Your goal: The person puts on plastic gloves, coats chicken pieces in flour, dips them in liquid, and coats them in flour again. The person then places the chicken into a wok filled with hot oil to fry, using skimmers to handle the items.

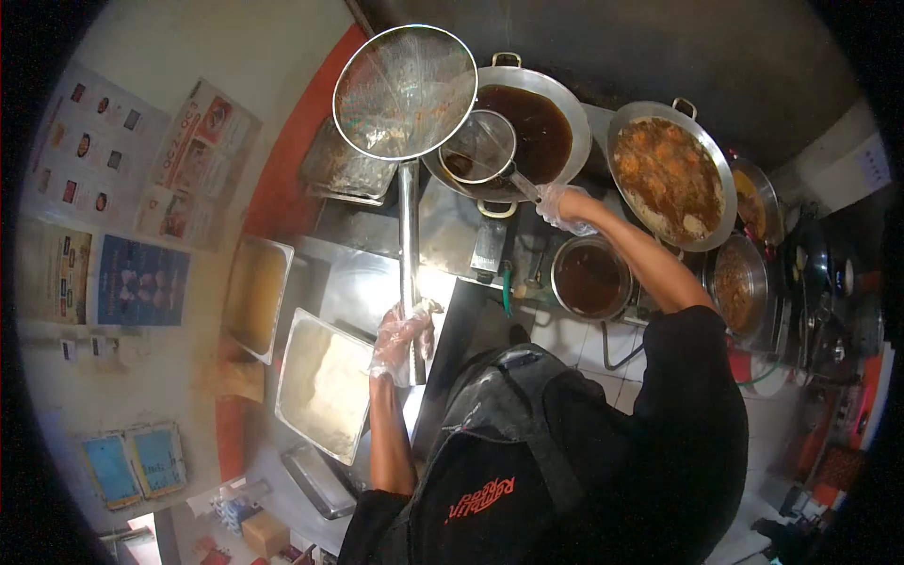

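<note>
My left hand [403, 341], in a clear plastic glove, is closed around the metal handle of a large round mesh strainer [407, 91], held up over the counter and the left rim of a wok. My right hand [566, 209], also gloved, grips the handle of a smaller sieve [477, 147]. That sieve sits over the left part of the wok [581, 127], which holds dark brown liquid. The large strainer's edge overlaps the small sieve in view; whether they touch I cannot tell.
A second wok [727, 179] with bubbling food stands at the right, with more pans beyond. A pot of dark liquid [590, 276] sits below my right forearm. Trays, one with white powder [325, 386], one with yellowish liquid [254, 297], line the left.
</note>
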`<action>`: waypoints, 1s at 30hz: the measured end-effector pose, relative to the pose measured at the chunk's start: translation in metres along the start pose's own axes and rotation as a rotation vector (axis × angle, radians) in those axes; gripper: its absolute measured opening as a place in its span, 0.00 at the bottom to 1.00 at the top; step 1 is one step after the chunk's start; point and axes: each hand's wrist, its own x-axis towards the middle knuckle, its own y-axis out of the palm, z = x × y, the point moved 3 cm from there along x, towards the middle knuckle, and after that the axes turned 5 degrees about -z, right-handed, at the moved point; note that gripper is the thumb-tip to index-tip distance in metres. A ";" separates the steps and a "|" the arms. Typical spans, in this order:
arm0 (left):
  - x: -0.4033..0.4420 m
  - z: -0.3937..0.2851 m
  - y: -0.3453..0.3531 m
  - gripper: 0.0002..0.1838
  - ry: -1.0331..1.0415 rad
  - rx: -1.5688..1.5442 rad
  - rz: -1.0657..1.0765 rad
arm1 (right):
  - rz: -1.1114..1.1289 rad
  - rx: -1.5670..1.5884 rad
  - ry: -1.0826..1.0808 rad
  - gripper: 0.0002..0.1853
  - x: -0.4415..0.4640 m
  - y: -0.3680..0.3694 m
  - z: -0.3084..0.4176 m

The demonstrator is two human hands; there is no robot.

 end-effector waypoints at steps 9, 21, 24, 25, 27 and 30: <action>-0.005 0.007 0.002 0.17 -0.040 -0.036 -0.007 | 0.194 0.776 0.428 0.16 -0.022 -0.035 0.029; 0.038 0.030 -0.027 0.27 0.062 -0.060 0.277 | -0.296 1.283 0.746 0.30 -0.197 -0.064 0.098; 0.044 0.032 -0.031 0.26 0.029 0.004 0.238 | -0.649 0.807 0.633 0.31 -0.273 -0.010 0.108; 0.047 0.032 -0.033 0.26 0.020 0.006 0.254 | -0.803 0.469 0.554 0.31 -0.301 0.020 0.102; 0.051 0.036 -0.035 0.24 0.006 -0.056 0.302 | -0.918 -0.107 0.377 0.32 -0.341 0.062 0.116; 0.047 0.038 -0.032 0.19 -0.021 -0.114 0.328 | -0.604 0.007 0.920 0.32 -0.386 0.123 0.127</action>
